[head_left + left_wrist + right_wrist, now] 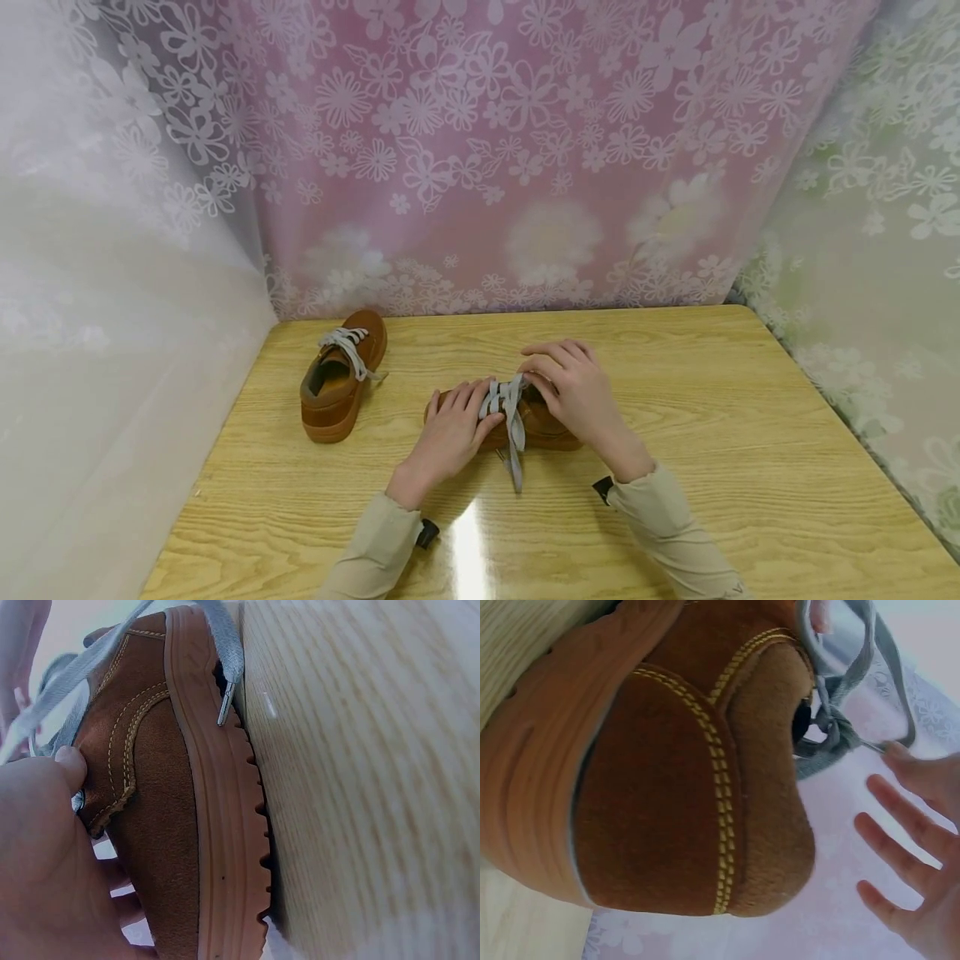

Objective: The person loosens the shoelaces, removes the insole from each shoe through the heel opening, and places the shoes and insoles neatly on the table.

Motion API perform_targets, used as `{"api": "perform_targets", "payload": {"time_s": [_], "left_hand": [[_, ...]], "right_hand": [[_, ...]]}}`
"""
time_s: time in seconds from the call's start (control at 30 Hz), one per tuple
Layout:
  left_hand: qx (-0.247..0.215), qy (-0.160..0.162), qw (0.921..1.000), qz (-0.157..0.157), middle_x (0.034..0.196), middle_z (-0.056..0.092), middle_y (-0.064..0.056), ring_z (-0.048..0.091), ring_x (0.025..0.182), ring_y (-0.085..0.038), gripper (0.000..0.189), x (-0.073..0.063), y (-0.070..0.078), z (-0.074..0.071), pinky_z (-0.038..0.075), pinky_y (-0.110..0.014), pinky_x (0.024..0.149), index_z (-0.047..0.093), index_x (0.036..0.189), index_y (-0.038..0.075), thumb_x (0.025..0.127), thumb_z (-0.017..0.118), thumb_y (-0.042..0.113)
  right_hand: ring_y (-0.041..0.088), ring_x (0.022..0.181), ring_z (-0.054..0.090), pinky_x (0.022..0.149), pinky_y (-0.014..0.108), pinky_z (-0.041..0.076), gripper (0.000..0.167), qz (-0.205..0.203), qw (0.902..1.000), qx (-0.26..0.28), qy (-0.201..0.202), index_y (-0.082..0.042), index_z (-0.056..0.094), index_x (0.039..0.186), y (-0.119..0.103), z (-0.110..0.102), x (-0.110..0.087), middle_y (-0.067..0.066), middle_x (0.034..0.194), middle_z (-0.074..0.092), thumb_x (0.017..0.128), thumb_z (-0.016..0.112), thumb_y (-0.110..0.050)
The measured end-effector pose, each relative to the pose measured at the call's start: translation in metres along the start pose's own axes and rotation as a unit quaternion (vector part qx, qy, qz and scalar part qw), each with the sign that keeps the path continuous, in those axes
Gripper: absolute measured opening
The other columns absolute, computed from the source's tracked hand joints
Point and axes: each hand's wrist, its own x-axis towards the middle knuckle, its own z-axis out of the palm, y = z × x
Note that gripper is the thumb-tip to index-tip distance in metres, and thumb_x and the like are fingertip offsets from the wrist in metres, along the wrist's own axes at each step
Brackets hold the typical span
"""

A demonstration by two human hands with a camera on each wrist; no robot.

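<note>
A brown low-cut shoe point(549, 427) stands on the table with its toe to the left and its heel to the right. My left hand point(448, 435) grips its front part, the thumb on the near side beside the eyelets. Grey flat shoelaces point(513, 421) cross the top, and one end hangs down the near side. In the left wrist view a lace tip point(226, 703) dangles by the sole. My right hand point(583, 398), above the shoe opening, pinches a lace between thumb and forefinger. A knot point(838, 736) shows in the right wrist view, the other fingers spread apart.
A second brown shoe point(330, 402) with grey laces stands at the table's left, its toe toward the back. The wooden table point(712, 417) ends at a pink flowered curtain point(487, 167). Pale sheets hang at both sides.
</note>
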Motion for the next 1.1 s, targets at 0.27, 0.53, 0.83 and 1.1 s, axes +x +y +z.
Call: {"api": "perform_targets", "payload": {"time_s": [0.27, 0.53, 0.83, 1.1], "left_hand": [[-0.007, 0.004, 1.0000, -0.001, 0.159, 0.039, -0.012, 0.035, 0.146, -0.036, 0.065, 0.000, 0.001, -0.001, 0.020, -0.067, 0.116, 0.029, 0.161, 0.018, 0.108, 0.034, 0.054], [0.003, 0.005, 1.0000, 0.003, 0.159, 0.039, -0.011, 0.035, 0.146, -0.035, 0.063, -0.001, 0.000, -0.001, 0.021, -0.067, 0.116, 0.029, 0.161, 0.017, 0.108, 0.037, 0.051], [0.018, 0.006, 0.9998, 0.009, 0.157, 0.041, -0.010, 0.037, 0.145, -0.033, 0.059, -0.001, -0.002, 0.001, 0.022, -0.066, 0.116, 0.028, 0.161, 0.019, 0.110, 0.037, 0.046], [0.008, 0.006, 0.9999, 0.007, 0.157, 0.041, -0.011, 0.036, 0.146, -0.033, 0.060, -0.001, -0.001, 0.000, 0.021, -0.066, 0.116, 0.029, 0.161, 0.019, 0.109, 0.036, 0.049]], "right_hand": [[0.029, 0.100, 0.066, 0.095, 0.048, 0.048, 0.008, 0.016, 0.9959, 0.046, 0.077, -0.009, 0.075, 0.101, -0.005, -0.014, 0.006, 0.007, 0.110, 0.073, 0.095, 0.072, -0.013], [0.027, 0.106, 0.064, 0.095, 0.046, 0.050, 0.031, 0.000, 0.9990, 0.043, -0.015, -0.012, 0.071, 0.117, -0.004, -0.013, 0.005, 0.005, 0.116, 0.070, 0.088, 0.080, -0.016], [0.029, 0.111, 0.063, 0.093, 0.049, 0.051, 0.027, -0.014, 0.9964, 0.007, -0.083, -0.014, 0.075, 0.110, 0.001, 0.001, -0.003, 0.009, 0.124, 0.069, 0.085, 0.083, -0.017], [0.028, 0.106, 0.064, 0.096, 0.048, 0.048, 0.010, 0.006, 0.9982, -0.015, -0.057, -0.015, 0.077, 0.096, 0.004, 0.003, -0.005, 0.005, 0.112, 0.072, 0.086, 0.080, -0.012]]}}
